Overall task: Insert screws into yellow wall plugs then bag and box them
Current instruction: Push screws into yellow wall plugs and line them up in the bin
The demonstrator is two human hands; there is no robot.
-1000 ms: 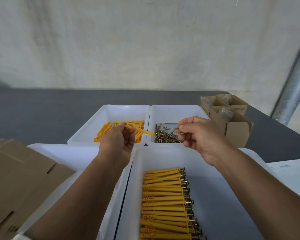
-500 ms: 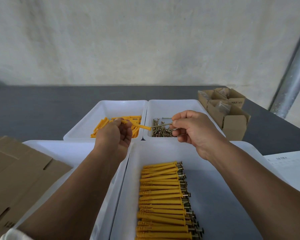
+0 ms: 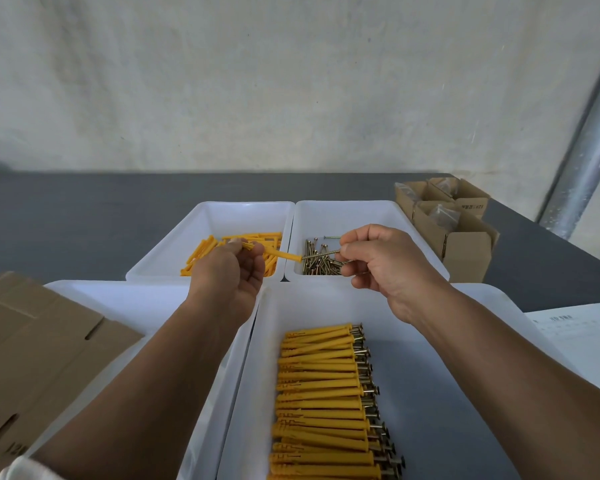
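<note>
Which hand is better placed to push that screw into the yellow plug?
Right hand: it pinches the screw, whose tip meets the end of the yellow plug. The left hand only grips that plug, probably best kept steady.

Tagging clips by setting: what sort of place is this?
Likely a small hardware packing bench: white plastic bins of loose yellow plastic wall plugs and brass-coloured metal screws, a row of assembled plugs, and small brown cardboard boxes.

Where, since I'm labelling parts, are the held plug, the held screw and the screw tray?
held plug (image 3: 283,255), head view, middle of its exposed yellow shaft.
held screw (image 3: 321,254), head view, mid-shaft.
screw tray (image 3: 347,216), head view, bare far inner wall.
</note>
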